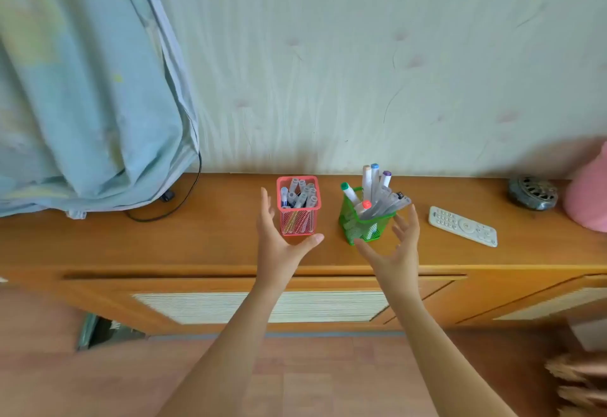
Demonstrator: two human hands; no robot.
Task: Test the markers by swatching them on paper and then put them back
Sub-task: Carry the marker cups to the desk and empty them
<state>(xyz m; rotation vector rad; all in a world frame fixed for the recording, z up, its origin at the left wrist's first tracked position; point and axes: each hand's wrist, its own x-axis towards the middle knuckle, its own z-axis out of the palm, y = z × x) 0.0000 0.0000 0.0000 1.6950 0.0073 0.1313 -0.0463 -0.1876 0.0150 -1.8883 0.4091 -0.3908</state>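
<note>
Head view: left hand [279, 235] spreads open beside the red mesh holder [298, 206]; right hand [399, 245] spreads open beside the green mesh holder [363, 222] of markers [374, 183].

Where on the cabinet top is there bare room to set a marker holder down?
Widest bare wood lies between the black cable and the red mesh holder. Only a narrow gap separates it from the green mesh holder. Rightward it is crowded: remote control, round grey dish, pink object.

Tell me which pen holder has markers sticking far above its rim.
The green holder, by the right hand: its coloured-capped markers lean out well above the rim. Those in the pink holder barely clear its rim.
</note>
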